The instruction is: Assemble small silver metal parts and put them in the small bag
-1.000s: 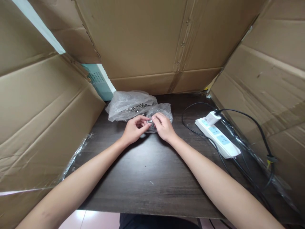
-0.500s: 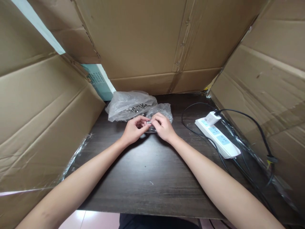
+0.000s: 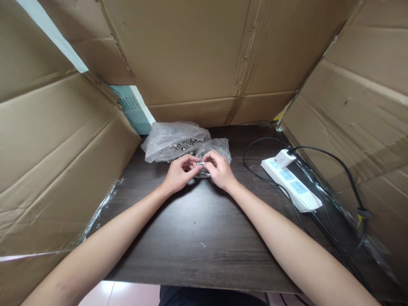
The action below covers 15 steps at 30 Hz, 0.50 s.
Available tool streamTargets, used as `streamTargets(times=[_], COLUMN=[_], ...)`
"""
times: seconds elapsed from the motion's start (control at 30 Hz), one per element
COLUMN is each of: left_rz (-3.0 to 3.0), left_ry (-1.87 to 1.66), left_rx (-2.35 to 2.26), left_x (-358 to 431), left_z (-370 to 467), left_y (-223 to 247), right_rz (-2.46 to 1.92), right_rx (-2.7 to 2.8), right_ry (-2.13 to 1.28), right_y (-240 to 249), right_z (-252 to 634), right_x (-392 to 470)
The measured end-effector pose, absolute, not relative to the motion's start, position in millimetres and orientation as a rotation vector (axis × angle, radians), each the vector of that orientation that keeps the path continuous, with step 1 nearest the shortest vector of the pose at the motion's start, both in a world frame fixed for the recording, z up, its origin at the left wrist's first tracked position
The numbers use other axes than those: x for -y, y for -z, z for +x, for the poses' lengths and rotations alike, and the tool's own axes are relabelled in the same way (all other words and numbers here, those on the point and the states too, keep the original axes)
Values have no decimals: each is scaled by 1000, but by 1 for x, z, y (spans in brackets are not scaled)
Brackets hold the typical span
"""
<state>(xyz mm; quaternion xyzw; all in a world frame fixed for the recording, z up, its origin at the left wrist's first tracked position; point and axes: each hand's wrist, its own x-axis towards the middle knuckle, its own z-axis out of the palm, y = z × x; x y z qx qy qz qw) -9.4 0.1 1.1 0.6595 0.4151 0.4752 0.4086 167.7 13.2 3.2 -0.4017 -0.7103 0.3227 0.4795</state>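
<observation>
Between my two hands is a small silver screw (image 3: 200, 163), lying roughly level. My left hand (image 3: 180, 172) pinches one end with thumb and fingertips. At the other end, the thumb and index finger of my right hand (image 3: 219, 171) are closed on it; fingertips hide part of its shape. Just behind the left hand lies a cloudy plastic bag (image 3: 174, 136), its mouth showing many loose metal screws (image 3: 186, 144). A second clear plastic bag (image 3: 219, 146) sits behind and partly under the right hand, its contents hard to make out.
A white power strip (image 3: 299, 191) with a plugged-in white adapter (image 3: 284, 158) and black cables (image 3: 339, 163) lies at the right. Cardboard walls (image 3: 191, 51) enclose the dark wooden table (image 3: 191, 238) at the back and both sides. A pale green box (image 3: 135, 110) shows at back left.
The fingers of my right hand have shifted slightly around the screw's end, and a little more of the metal shows. Bags and arms stay almost the same.
</observation>
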Motion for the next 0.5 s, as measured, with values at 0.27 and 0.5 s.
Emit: streamTargets(times=[0.27, 0.5], left_rz=[1657, 1669], left_ry=[-1193, -1201], left_rx=[-1042, -1036], left_x=[0, -1], left_z=[-10, -10], left_y=[1, 1], right_rz=[-1003, -1042], right_rx=[1768, 1764], right_ry=[-767, -736], right_y=[-1, -3], right_z=[166, 166], right_x=[-15, -14])
